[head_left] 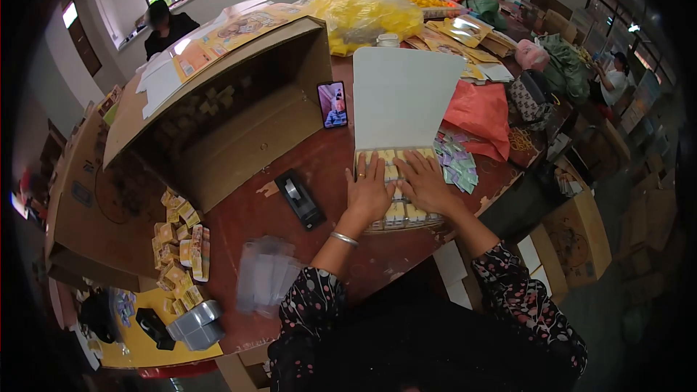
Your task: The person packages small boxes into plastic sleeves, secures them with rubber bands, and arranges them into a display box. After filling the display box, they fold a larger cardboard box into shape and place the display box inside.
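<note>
In front of me on the red table sits a box with its white lid (406, 98) raised at the back. Rows of small yellow-and-white packs (396, 215) fill it. My left hand (370, 187) lies flat on the packs at the left side, fingers stretched out, with a ring and a silver bracelet showing. Beside it my right hand (425, 183) presses flat on the packs at the right, fingers also spread. The thumbs come close to each other near the middle. Neither hand grips anything. The packs directly under both palms are hidden.
A black tape dispenser (299, 199) and clear plastic sleeves (265, 276) lie left of the box. A phone (332, 105) stands behind, beside a large open carton (254, 131). Small yellow boxes (178, 247) pile up at left. Green-purple packets (457, 163) and a red bag (479, 116) are at right.
</note>
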`<move>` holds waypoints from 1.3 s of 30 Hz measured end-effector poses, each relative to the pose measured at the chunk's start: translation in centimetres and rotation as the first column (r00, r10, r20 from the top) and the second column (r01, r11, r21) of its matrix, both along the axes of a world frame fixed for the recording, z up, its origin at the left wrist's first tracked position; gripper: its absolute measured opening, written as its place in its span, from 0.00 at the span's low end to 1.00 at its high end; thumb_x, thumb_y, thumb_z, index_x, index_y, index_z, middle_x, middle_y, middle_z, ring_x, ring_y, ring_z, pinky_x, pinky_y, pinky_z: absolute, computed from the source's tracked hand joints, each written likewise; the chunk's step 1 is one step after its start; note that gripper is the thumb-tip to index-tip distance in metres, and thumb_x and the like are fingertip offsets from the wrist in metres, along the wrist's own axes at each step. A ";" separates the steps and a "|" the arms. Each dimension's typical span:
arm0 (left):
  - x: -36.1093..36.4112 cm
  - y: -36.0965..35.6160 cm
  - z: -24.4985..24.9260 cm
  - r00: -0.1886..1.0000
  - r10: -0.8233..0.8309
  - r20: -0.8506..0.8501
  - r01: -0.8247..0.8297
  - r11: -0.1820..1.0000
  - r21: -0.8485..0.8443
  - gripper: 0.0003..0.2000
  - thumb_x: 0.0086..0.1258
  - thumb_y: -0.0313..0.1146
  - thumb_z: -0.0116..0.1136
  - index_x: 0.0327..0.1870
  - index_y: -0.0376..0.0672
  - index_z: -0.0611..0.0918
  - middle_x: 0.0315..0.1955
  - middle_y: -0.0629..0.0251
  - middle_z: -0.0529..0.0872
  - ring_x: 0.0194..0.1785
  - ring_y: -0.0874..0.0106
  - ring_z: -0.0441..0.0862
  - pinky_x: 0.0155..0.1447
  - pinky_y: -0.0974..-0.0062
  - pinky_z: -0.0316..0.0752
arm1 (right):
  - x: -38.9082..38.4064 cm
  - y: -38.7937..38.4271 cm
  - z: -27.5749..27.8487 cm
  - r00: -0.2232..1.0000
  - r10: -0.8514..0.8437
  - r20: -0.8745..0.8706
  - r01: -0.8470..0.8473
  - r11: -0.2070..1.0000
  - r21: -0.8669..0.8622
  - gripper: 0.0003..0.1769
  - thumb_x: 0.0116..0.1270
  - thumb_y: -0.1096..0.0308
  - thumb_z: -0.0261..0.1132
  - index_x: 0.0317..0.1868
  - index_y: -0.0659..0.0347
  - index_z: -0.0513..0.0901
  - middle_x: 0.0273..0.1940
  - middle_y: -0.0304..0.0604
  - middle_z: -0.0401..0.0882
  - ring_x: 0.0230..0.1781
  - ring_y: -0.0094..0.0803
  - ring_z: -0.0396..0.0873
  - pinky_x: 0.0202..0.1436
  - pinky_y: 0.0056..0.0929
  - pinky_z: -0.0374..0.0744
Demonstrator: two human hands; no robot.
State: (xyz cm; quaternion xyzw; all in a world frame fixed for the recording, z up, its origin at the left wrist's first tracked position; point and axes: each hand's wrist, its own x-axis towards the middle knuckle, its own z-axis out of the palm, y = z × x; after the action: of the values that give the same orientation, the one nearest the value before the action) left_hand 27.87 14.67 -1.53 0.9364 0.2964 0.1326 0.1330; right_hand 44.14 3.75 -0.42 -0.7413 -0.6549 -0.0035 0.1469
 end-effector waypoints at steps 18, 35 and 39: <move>1.7 14.1 1.5 0.729 0.465 0.502 0.256 0.495 -0.830 0.32 0.85 0.58 0.36 0.58 0.36 0.84 0.54 0.55 0.89 0.53 0.61 0.83 0.65 0.62 0.71 | 14.8 4.0 1.8 -0.195 -0.027 -0.980 0.069 0.997 -0.041 0.36 0.81 0.34 0.47 0.63 0.57 0.81 0.56 0.42 0.86 0.54 0.32 0.83 0.60 0.35 0.79; -2.1 5.6 2.8 0.944 -0.203 -0.259 0.205 0.979 -0.020 0.38 0.81 0.56 0.49 0.85 0.48 0.53 0.85 0.63 0.52 0.87 0.55 0.46 0.81 0.34 0.49 | 8.4 1.1 1.1 0.990 0.128 0.065 -0.113 0.974 -0.198 0.33 0.84 0.45 0.44 0.84 0.42 0.56 0.85 0.51 0.46 0.86 0.52 0.44 0.83 0.63 0.47; -1.9 5.0 2.0 0.958 -0.184 -0.222 0.210 0.973 0.099 0.33 0.83 0.51 0.45 0.83 0.46 0.60 0.84 0.62 0.55 0.87 0.55 0.46 0.82 0.35 0.46 | 4.1 0.3 2.6 0.978 0.174 0.117 -0.143 0.960 -0.239 0.38 0.80 0.39 0.48 0.84 0.46 0.58 0.85 0.55 0.47 0.86 0.53 0.43 0.84 0.61 0.44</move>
State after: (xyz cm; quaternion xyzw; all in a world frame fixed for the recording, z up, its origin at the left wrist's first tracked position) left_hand 25.99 19.71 0.47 0.9764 0.2055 0.0362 0.0560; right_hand 48.24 4.03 2.21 -0.6964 -0.7168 0.0332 0.0150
